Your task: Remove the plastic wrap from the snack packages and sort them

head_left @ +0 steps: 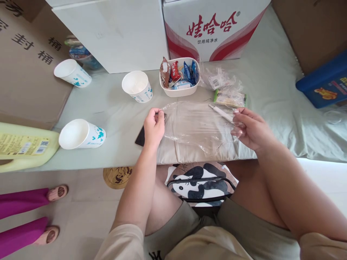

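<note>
A clear plastic bag (189, 122) is stretched flat between my two hands, just above the cloth-covered table. My left hand (154, 126) pinches its left edge, fingers closed. My right hand (251, 128) is closed round a slim white pen-like tool (221, 113), whose narrow tip points up and left over the plastic. The bag's right edge meets these fingers; whether they also grip it is hard to make out. Partly hidden behind my left hand, a dark phone (140, 137) lies on the table. Beyond the bag sits a white tub (179, 92) of wrapped snacks.
Three paper cups (142, 92) stand at the left, beside a yellow jug (29, 146). White cartons (114, 36) line the back. Crumpled wrappers and a green-edged packet (230, 98) lie right of the tub. A blue container (325, 81) is far right. Another person's feet (57, 193) show lower left.
</note>
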A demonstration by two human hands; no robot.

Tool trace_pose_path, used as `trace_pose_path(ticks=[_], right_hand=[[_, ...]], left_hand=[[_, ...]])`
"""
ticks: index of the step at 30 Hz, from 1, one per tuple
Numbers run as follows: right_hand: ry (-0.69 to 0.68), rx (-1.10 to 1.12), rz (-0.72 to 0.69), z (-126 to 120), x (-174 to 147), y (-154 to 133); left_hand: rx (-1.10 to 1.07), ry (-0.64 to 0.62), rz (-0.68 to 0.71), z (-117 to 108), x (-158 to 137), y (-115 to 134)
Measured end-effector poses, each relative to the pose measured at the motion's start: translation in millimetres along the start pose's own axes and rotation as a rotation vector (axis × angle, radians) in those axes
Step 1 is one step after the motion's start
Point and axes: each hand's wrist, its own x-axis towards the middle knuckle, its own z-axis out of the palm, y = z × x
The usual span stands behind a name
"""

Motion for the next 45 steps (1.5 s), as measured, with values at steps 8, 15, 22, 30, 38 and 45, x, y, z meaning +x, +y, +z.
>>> trace_pose_path(ticks=[8,15,22,30,38,45], right_hand=[[-0.067,0.062,-0.165,7.6,1.6,13.2],[0.061,-0.119,-0.288,11.9,2.4,25.4],[0.195,-0.259,-0.381,8.1,0.9,15.5],[0.115,-0.397,-0.374,0.5,3.7,21.2],[-0.054,-0.508,-0.399,-7.2,4.3,17.4],[-0.302,-0.592,-0.407,-9.0,4.4,23.1]], left_hand=[[-0.208,0.062,-0.108,1.7,-0.5,2.7],[-0.415,0.051,-0.249,7.7,-6.7,21.5],[-0.573,-0.236,-0.202,-1.0,-9.7,26.0],[-0.537,-0.462,-0.34,-13.0,-4.6,26.6],[-0.46,-0.374,-0.219,-11.6,-2.7,14.9],[-0.435,-0.448,-0.059,-24.7,3.0,1.4]])
